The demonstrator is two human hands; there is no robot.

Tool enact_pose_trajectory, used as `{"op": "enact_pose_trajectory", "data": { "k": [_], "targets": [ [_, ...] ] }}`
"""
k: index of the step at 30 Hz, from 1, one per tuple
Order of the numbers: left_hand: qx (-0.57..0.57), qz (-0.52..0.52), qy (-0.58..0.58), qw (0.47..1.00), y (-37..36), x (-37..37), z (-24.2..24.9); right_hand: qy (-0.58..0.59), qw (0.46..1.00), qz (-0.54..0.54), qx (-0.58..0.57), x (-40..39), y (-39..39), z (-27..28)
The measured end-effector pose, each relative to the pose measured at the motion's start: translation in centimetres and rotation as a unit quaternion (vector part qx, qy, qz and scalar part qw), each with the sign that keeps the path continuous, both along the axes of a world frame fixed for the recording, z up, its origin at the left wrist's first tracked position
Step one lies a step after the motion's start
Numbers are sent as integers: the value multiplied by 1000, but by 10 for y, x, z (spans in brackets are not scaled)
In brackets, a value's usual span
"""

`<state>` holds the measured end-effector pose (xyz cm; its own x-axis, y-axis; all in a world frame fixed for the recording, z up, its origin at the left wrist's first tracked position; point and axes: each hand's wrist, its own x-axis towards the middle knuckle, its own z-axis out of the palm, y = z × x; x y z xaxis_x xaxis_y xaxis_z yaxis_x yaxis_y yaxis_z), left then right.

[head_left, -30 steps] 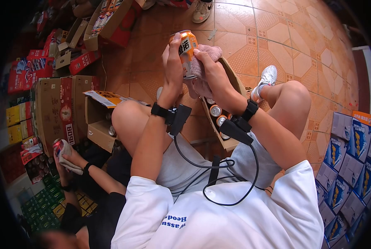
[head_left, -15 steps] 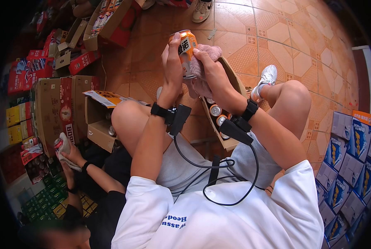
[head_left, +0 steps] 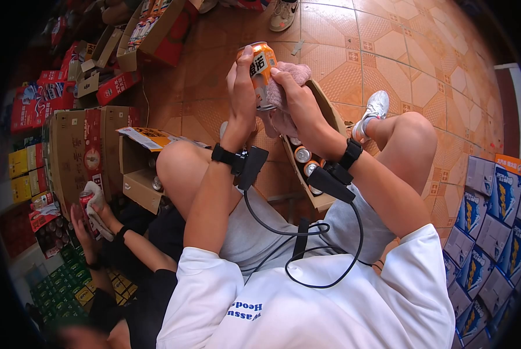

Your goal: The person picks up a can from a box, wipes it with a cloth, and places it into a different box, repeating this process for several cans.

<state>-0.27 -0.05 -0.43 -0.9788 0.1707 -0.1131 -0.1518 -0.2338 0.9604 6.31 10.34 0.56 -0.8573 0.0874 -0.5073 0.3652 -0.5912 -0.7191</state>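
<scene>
An orange soda can (head_left: 263,61) with black and white lettering is held upright, slightly tilted, above the floor. My left hand (head_left: 242,87) is closed around its left side, fingers behind it. My right hand (head_left: 300,102) grips a pink cloth (head_left: 292,74) and presses it to the can's right side, the thumb near the can. Part of the cloth hangs below my fingers. Under my right wrist, an open cardboard box (head_left: 320,202) contains several cans (head_left: 302,154) with their tops showing.
Left of my knee is another open carton (head_left: 139,185) with cans. A co-worker's hand (head_left: 104,212) wipes a red can with a white cloth (head_left: 97,203). Stacked cartons (head_left: 68,151) line the left; blue cartons (head_left: 470,215) stand right. A shoe (head_left: 284,15) is on the tiled floor (head_left: 400,52).
The can in my hands has turned very slightly, its lettering shifting left; my hands stay in place. At left, the co-worker's hands and white cloth have shifted, one hand now spread beside the red can.
</scene>
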Motion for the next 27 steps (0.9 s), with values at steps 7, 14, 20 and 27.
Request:
{"op": "enact_pose_trajectory", "data": {
  "k": [7,14,20,27],
  "targets": [
    [1,-3,2,1000,-1,0,1,4,1000,10,1,0,0,0],
    [2,1,-4,1000,0,1,1,-3,1000,11,14,1,0,2],
    [4,-5,4,1000,-1,1,1,4,1000,7,13,1,0,-1],
    [-17,-30,34,999,-3,-2,2,94,989,-11,-112,-9,8,-4]
  ]
}}
